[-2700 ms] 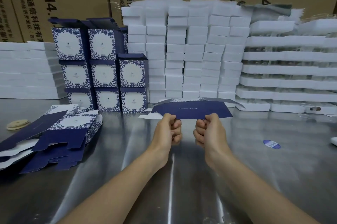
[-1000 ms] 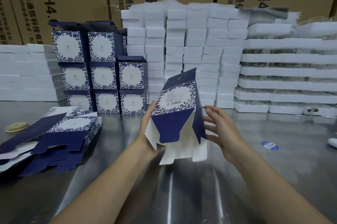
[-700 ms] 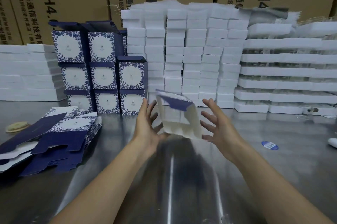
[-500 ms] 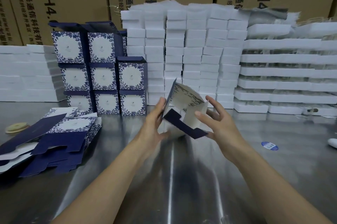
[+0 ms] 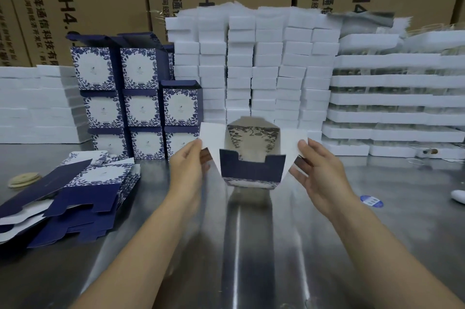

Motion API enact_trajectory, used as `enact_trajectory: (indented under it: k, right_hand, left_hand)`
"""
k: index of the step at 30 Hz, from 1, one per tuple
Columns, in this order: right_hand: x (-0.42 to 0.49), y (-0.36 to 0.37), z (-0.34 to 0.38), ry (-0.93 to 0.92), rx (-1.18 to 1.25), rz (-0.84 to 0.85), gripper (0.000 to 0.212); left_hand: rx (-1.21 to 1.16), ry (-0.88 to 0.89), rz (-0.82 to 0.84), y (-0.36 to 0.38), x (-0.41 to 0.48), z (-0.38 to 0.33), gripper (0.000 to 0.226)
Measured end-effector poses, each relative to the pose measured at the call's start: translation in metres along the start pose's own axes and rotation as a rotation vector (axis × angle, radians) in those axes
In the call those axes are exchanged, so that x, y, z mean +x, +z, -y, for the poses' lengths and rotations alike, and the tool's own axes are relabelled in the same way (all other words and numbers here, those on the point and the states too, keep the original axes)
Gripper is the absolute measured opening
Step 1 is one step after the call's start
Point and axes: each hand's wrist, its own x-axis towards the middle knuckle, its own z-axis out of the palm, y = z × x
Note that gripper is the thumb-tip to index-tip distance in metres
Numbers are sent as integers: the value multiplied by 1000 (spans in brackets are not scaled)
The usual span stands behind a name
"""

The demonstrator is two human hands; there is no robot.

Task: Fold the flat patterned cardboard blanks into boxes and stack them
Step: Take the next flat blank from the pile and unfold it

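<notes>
Box (image 5: pixel 253 170) | navy floral card, white flaps | left hand (image 5: pixel 188 167), right hand (image 5: pixel 320 172) pinch flaps

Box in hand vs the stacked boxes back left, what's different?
The held box is half-formed, its white side flaps splayed out and pinched by the left hand and right hand; the stacked boxes stand squared in columns. The held box shows its inside; the stacked boxes show white-panelled fronts. Both carry the navy floral print.
</notes>
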Motion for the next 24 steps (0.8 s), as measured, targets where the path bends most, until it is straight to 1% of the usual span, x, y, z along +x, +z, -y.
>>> enact_trajectory:
  k: [2, 3, 4, 5, 7, 10, 12, 15, 17, 18, 19, 20, 22, 24]
  right_hand:
    - [1, 2, 4, 131, 234, -2, 19]
    - [1, 4, 4, 169, 295, -11, 14]
    - [2, 5, 4, 191, 304, -15, 12]
    - [1, 6, 2, 200, 274, -18, 12]
    - [2, 7, -1, 172, 188, -22, 13]
    - [3, 3, 2, 83, 148, -58, 8]
    - [2, -1, 4, 33, 136, -57, 17]
    - [-2, 3, 4, 9, 93, 4, 28]
    - [-5, 7, 2, 12, 74, 40, 30]
    - [-6, 9, 2, 13, 56, 60, 30]
    - [-7, 11, 2, 18, 36, 77, 30]
    - [-8, 12, 2, 23, 15, 84, 34]
    - [-8, 11, 1, 35, -8, 84, 48]
    - [-8, 10, 2, 53, 6, 79, 53]
  left_hand:
    - [-278, -206, 0, -2, 5, -2, 18]
    - [-369, -272, -13, -5, 6, -1, 18]
    - [-397, -298, -17, -7, 7, 0, 18]
    - [-375, -291, -17, -8, 7, 0, 17]
    - [-276, -213, 8, -11, 4, -4, 17]
    - [-122, -91, 66, -12, -1, -14, 37]
    - [-44, -46, 132, -9, -6, -19, 46]
    - [49, -54, 243, -2, -14, -20, 64]
    - [108, -57, 323, 1, -17, -17, 76]
    - [130, -54, 360, 2, -17, -16, 76]
    - [154, -38, 384, 2, -17, -16, 69]
    - [178, -8, 386, 2, -17, -15, 57]
    - [189, 62, 327, 0, -15, -13, 34]
    - [110, 79, 211, -1, -11, -12, 28]
